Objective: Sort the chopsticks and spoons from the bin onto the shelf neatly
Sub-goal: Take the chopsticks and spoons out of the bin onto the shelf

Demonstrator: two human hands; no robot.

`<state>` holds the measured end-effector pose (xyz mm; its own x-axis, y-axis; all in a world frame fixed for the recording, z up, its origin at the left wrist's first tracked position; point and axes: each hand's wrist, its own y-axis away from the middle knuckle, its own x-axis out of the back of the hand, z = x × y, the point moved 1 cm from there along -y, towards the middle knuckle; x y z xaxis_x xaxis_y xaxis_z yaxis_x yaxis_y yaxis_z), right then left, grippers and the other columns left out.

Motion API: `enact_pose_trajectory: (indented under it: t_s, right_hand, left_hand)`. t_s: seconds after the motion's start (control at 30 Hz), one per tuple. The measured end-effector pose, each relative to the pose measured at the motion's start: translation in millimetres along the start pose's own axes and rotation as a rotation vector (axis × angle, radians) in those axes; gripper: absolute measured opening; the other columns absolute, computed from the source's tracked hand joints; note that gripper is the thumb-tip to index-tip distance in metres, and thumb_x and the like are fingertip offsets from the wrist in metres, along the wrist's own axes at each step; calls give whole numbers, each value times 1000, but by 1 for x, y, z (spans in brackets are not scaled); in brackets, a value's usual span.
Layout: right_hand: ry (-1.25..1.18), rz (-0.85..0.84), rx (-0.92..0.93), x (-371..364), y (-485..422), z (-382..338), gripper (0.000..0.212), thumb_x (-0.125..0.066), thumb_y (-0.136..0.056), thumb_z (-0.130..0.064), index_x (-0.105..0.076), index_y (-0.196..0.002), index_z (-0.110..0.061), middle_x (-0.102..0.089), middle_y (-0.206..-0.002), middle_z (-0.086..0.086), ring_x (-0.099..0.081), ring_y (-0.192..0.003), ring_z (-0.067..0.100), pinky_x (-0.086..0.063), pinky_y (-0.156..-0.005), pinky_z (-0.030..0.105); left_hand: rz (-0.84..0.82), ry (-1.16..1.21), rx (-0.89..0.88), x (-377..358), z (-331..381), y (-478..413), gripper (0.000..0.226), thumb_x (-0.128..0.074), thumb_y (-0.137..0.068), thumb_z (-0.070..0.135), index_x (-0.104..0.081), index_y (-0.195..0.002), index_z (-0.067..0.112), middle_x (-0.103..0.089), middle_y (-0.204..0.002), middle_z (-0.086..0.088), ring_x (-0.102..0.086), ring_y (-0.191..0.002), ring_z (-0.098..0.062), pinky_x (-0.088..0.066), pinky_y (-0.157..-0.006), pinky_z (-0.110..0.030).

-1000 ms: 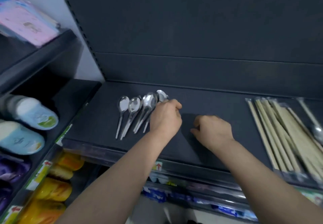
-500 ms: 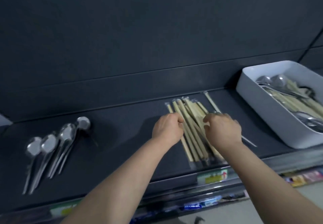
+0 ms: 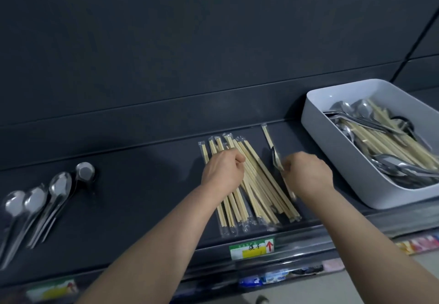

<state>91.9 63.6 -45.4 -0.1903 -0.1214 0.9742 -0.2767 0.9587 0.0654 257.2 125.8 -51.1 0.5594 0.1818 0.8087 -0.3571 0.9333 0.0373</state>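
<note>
Several wrapped wooden chopstick pairs [image 3: 256, 192] lie fanned in a pile at the middle of the dark shelf [image 3: 142, 185]. My left hand [image 3: 222, 173] sits on the pile's upper left, fingers curled onto the packs. Just right of the pile, my right hand [image 3: 307, 173] pinches a metal spoon [image 3: 276, 159] that sticks up from its fingers. A single chopstick pack [image 3: 268, 135] runs under that hand. Several spoons [image 3: 38, 204] lie side by side at the shelf's left. The white bin [image 3: 316, 123] at the right holds mixed spoons and chopsticks.
A green and yellow price label [image 3: 251, 249] is fixed to the shelf's front edge below the pile. The dark back panel rises right behind the shelf. Coloured goods show on the lower shelf [image 3: 418, 244] at the right.
Both hands moved right, from the row of spoons to the chopstick pile, and the view followed. My right hand now has a spoon between its fingers.
</note>
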Motion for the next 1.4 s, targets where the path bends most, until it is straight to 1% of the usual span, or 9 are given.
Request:
enact_pose_trajectory:
  t_s: [0.17, 0.3, 0.5, 0.8, 0.9, 1.0, 1.1, 1.2, 1.4]
  right_hand:
    - [-502, 35, 71, 9, -6, -31, 22, -66, -85, -17, -73, -105, -21, -73, -97, -3, -66, -94, 17, -47, -79, 23]
    - [-697, -83, 127, -3, -9, -86, 15, -67, -83, -19, -73, -96, -21, -71, -86, -6, -66, -85, 11, -43, -73, 19]
    - [-537, -228, 331, -37, 23, -197, 15, -63, -77, -20, -64, -68, -32, -72, -85, -9, -68, -89, 14, -51, -78, 24]
    - [-271, -201, 568, -75, 90, -352, 26, -55, -79, -13, -72, -94, -25, -69, -101, -1, -62, -99, 26, -48, -78, 29]
    - [-190, -183, 561, -92, 94, -384, 23, -54, -83, -18, -72, -96, -25, -65, -106, 3, -60, -98, 29, -45, -73, 29]
    - [-215, -200, 536, -111, 95, -405, 25, -49, -94, -33, -71, -101, -23, -58, -114, 4, -50, -110, 29, -44, -80, 33]
    - [-219, -327, 538, -125, 98, -414, 41, -40, -95, -13, -58, -130, -25, -44, -134, 7, -37, -124, 35, -39, -97, 39]
    - [-171, -362, 552, -129, 97, -421, 58, -39, -89, -3, -45, -141, -28, -37, -144, 4, -28, -131, 32, -32, -107, 39]
    - [-146, -282, 534, -130, 97, -426, 50, -41, -92, -9, -51, -136, -30, -41, -141, 1, -32, -129, 26, -35, -103, 38]
  left_hand:
    - [75, 142, 100, 7, -13, 8, 18, -51, -96, 17, -67, -105, 19, -69, -103, 4, -65, -94, -14, -55, -84, -36]
    - [153, 268, 236, 30, -42, 25, 19, -45, -97, 14, -63, -99, 21, -69, -94, 3, -66, -87, -17, -55, -81, -37]
    - [365, 201, 453, 97, -123, 83, 26, -44, -92, 7, -63, -108, 16, -71, -100, 0, -64, -97, -20, -52, -87, -34]
    - [408, 2, 702, 190, -261, 168, 30, -45, -94, 12, -65, -114, 19, -64, -121, -7, -58, -112, -28, -48, -89, -34]
    - [410, -159, 690, 206, -294, 178, 30, -46, -94, 13, -62, -119, 18, -58, -124, -9, -50, -114, -29, -41, -79, -33]
    - [380, -236, 664, 217, -323, 177, 37, -48, -95, 15, -52, -131, 20, -45, -136, -8, -38, -122, -29, -41, -86, -38]
    - [262, -152, 627, 218, -343, 173, 47, -45, -96, 15, -41, -142, 25, -35, -146, -7, -34, -126, -31, -39, -96, -42]
    - [209, -125, 546, 215, -352, 169, 49, -44, -95, 9, -42, -142, 25, -38, -145, -8, -38, -125, -31, -40, -96, -41]
    - [318, -113, 494, 217, -352, 160, 42, -46, -92, 2, -56, -130, 17, -49, -135, -7, -45, -118, -29, -44, -85, -35]
